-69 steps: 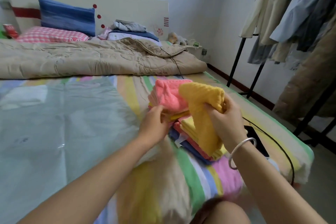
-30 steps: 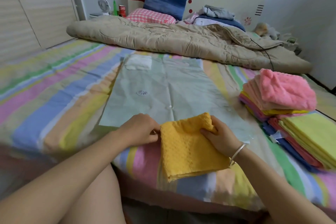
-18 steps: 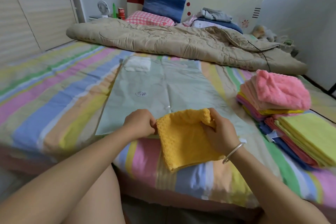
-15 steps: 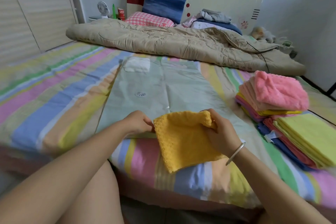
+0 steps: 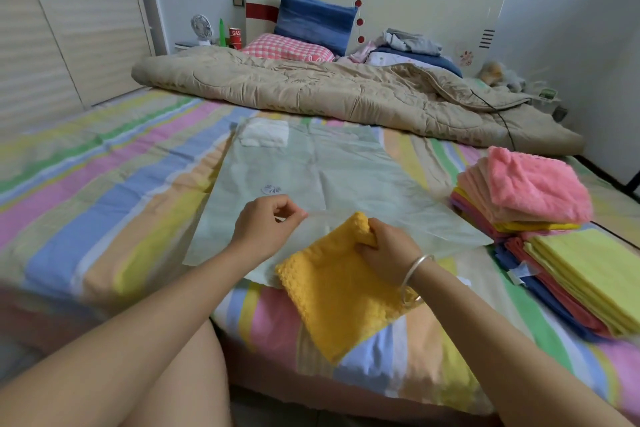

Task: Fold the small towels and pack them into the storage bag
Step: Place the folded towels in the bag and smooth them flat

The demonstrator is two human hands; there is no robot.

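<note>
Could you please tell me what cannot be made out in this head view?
All in the head view:
- Mouth of the storage bag, open or sealed: its clear film blurs by the left hand, which pinches it.
- Top corner of the orange towel: bunched inside the right hand.
- Count in the yellow-green towel stack: cut off by the right edge.
- Full label on the red can: too small.

Beyond the fingers point(image 5: 294, 214) the flat storage bag point(image 5: 311, 163) leaves open room; right of them, towel stacks point(image 5: 533, 191) block; farther beyond, a quilt point(image 5: 311, 90).
</note>
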